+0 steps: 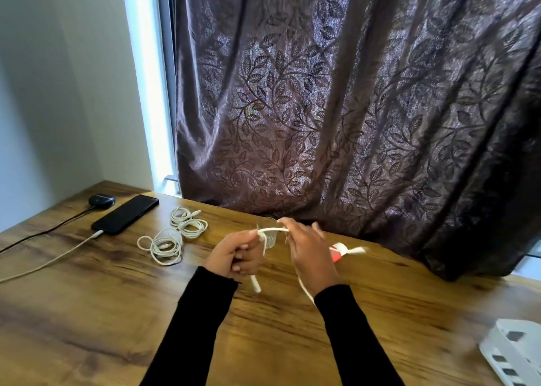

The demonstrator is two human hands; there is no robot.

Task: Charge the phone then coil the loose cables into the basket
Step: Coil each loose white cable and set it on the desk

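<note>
Left hand (234,258) grips the white cable (270,231) as an anchor — right hand (307,249) pinches it taut for coiling, mid-table (117,312).

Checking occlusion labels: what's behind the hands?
A clear glass stands on the wooden table behind the white cable stretched between the left hand and right hand. Its base and sides are partly covered; its contents cannot be told.

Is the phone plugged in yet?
Plugged in. A white cable runs across the table into the bottom end of the phone. Its screen is dark; charging cannot be told.
</note>
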